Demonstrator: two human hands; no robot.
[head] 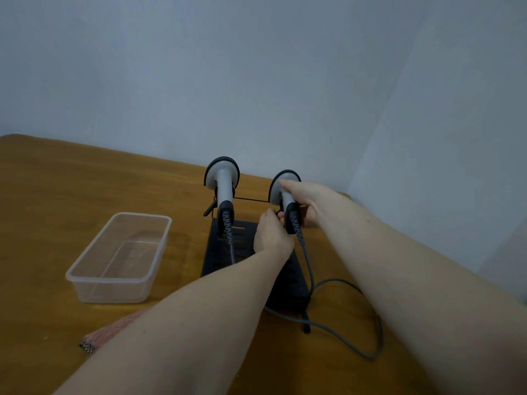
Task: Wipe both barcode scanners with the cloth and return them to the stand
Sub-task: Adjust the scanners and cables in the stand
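Note:
Two grey barcode scanners with black rims stand head-up on a black stand (225, 252) at the back of the wooden table. The left scanner (223, 178) sits untouched in its holder. My right hand (309, 201) grips the handle of the right scanner (281, 189), thumb lying along its head. My left hand (271, 233) reaches to the base of that scanner's handle, fingertips hidden behind it. A pink cloth (111, 332) lies on the table near my left forearm, partly covered by it.
A clear plastic tub (118, 280) stands left of the stand. Grey cables (356, 340) trail from both scanners and loop over the table to the right front. A pale wall rises right behind the table's far edge.

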